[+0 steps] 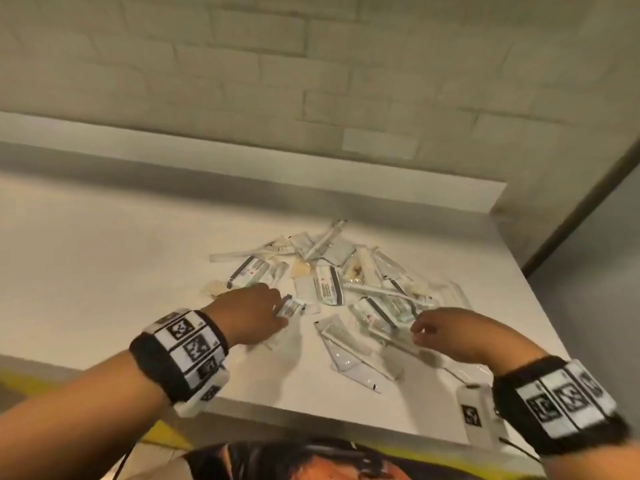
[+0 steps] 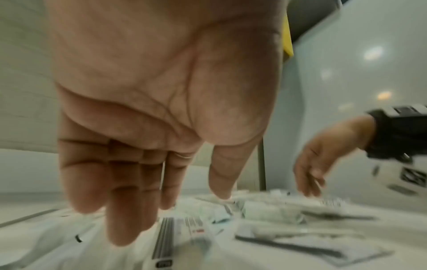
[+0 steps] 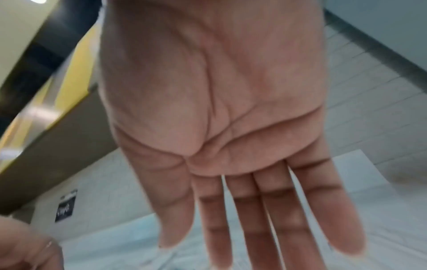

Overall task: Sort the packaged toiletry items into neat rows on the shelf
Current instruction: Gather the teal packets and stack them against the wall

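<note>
A loose pile of packaged toiletry items (image 1: 332,278) lies on the right half of the white shelf (image 1: 104,271): long clear toothbrush packs, small striped tubes and flat sachets, overlapping at all angles. My left hand (image 1: 277,310) reaches in at the pile's near left corner, fingers straight (image 2: 124,219), over a small striped packet (image 1: 292,308) (image 2: 175,237). My right hand (image 1: 417,332) hovers at the near right side of the pile with straight, spread fingers (image 3: 289,237) and nothing in it. Neither hand grips anything.
A pale brick wall (image 1: 311,81) rises behind the shelf's raised back lip (image 1: 242,157). A dark frame (image 1: 571,209) runs past the shelf's right end. The front edge (image 1: 311,414) is close to me, with a yellow strip (image 1: 20,379) below it.
</note>
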{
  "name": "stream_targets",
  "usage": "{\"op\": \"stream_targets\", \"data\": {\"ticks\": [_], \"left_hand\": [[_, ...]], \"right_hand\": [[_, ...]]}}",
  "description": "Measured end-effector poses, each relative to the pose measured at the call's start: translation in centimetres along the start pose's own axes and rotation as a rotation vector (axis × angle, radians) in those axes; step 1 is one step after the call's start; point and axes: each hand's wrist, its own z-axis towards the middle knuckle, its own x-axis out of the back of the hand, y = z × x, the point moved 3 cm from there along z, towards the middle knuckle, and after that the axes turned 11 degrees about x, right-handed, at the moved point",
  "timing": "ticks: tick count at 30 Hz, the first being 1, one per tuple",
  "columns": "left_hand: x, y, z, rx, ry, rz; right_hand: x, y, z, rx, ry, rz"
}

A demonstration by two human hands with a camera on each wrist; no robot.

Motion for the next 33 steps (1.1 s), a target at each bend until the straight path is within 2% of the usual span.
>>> {"op": "stream_targets", "data": {"ticks": [3,6,10,14,16,19,21,23,26,28,33], "left_hand": [[-0.5,1.4,1.1,0.04,-0.01,0.114],[-1.1,2.5,2.0,0.076,-0.011,0.126],[-0.8,3.5,3.0,0.089,-0.033,0.179],[0.4,4.7,3.6,0.069,-0.054,0.05],[1.1,5.3,4.0,0.021,-0.052,-0.028],[1.7,6.8,5.3,-0.121,-0.004,0.058],[1.7,7.9,6.2,-0.218,0.033,0.172],[1.4,8.7,7.2,-0.267,0.007,0.301],[0.6,9.1,8.3,-0.26,-0.038,0.401],[0.2,9.4,8.5,-0.266,0.011,0.39],[-0.3,10.2,8.7,-0.315,0.16,0.359]], "right_hand": [[0.9,0.9,2.9,-0.052,0.074,-0.047],[1.3,0.9,5.6,-0.102,0.096,-0.106],[1.2,0.6,8.1,-0.121,0.178,-0.034],[0.9,0.3,9.0,-0.137,0.218,-0.07],[1.1,0.7,9.0,-0.159,0.26,-0.02],[1.9,1.8,8.5,-0.211,0.323,0.052],[2.3,2.2,7.8,-0.248,0.314,0.081],[2.4,2.1,6.9,-0.261,0.271,0.184],[1.0,0.8,5.4,-0.153,0.145,0.308],[-1.0,0.1,4.5,-0.094,0.08,0.262],[-3.4,0.6,3.7,-0.056,0.102,0.004]]}}
